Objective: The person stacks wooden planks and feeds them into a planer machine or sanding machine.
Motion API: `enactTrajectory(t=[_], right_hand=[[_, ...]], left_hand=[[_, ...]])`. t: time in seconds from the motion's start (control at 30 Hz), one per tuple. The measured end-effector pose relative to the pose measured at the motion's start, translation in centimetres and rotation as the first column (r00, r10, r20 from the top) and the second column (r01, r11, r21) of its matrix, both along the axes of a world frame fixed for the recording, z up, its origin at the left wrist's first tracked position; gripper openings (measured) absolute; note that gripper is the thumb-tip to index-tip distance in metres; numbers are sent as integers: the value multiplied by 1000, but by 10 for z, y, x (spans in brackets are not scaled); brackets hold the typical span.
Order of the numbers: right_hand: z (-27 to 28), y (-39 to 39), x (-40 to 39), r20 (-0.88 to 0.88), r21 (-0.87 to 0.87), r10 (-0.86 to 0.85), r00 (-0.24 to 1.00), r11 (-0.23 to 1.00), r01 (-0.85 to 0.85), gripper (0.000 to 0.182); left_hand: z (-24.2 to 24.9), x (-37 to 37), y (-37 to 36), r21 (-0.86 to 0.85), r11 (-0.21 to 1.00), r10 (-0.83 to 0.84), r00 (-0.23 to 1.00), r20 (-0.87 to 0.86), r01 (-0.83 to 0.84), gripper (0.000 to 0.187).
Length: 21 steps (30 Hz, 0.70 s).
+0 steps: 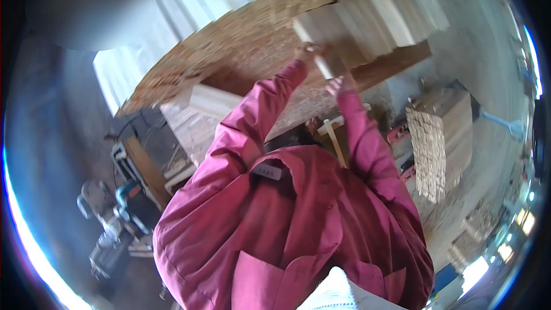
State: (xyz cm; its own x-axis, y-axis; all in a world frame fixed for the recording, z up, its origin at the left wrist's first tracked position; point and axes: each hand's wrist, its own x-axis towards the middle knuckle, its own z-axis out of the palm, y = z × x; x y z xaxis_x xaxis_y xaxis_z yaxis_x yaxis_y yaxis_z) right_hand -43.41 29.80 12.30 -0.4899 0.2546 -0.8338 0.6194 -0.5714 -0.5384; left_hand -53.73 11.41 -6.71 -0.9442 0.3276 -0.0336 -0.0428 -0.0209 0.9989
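Note:
My left hand [309,53] is closed at the far end of a short wooden board [324,67], close to the stacked boards. Its fingers are blurred by motion. On the near end of the same board my right hand [338,84] has its fingers closed around the edge. The board's pale narrow edge faces me. Just beyond it, a row of wooden boards [350,26] stands side by side on the worktable [275,51]. Between my left sleeve and the table lies a pale wood block [213,100].
A long row of pale boards [201,3] lines the table's far side. At the right stands a stack of wood pieces [439,143], with a blue-handled object [505,123] beyond it. Power tools [117,212] lie low on the left. A blurred round shape [92,8] fills the upper left.

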Motion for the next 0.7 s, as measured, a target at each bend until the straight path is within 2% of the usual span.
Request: enactTrajectory(t=[0.03,0.1,0.13,0.17,0.2,0.27,0.33,0.37,0.4,0.43,0.47,0.5,0.53,0.57,0.63,0.67,0.7], right_hand=[[6,7,12,-99,-7,73,992,997,-74,51],[0,22,30,-16,60,59,998,997,-58,51],[10,22,49,-40,105,104,994,990,-99,67],[20,27,66,-77,158,136,988,980,-122,89],[17,37,83,-73,155,133,988,980,-121,89],[-1,64,120,-16,250,269,963,934,-256,82],[-13,80,163,-7,214,254,967,945,-247,84],[0,73,177,53,245,194,980,948,-201,71],[-30,89,194,32,177,180,983,967,-183,53],[-60,109,217,-55,137,226,973,967,-216,31],[-64,116,227,-61,181,304,951,940,-289,23],[-69,113,236,90,418,379,921,825,-380,29],[-51,103,247,-40,405,278,960,883,-238,62],[-55,104,260,-5,570,337,942,774,-274,68],[-74,117,279,81,663,427,901,652,-368,68],[-69,121,285,56,666,418,907,661,-346,68],[-64,125,293,0,630,428,904,702,-332,70]], left_hand=[[40,39,1,-168,986,-2,996,-89,-13,95],[123,105,-43,-491,870,-69,976,-205,-41,98],[171,124,-61,-629,776,-145,959,-243,-42,99],[216,138,-83,-724,687,-257,953,-158,65,104],[248,154,-116,-795,582,-367,928,-69,171,108],[258,186,-173,-913,390,-488,868,-94,120,126],[259,204,-221,-962,254,-584,808,-72,97,142],[252,213,-240,-972,218,-614,786,-71,82,154],[256,215,-251,-982,175,-646,761,-60,71,155],[248,213,-261,-994,65,-665,747,19,83,155],[242,211,-266,-998,-49,-688,723,63,40,155],[235,211,-269,-981,-195,-698,701,149,14,152],[220,212,-276,-978,-207,-706,692,149,-1,148],[209,212,-280,-973,-229,-704,693,157,-11,145],[213,212,-273,-959,-278,-652,722,231,56,141],[216,213,-267,-958,-286,-658,720,220,31,141],[220,215,-261,-965,-218,-554,795,245,145,140]])
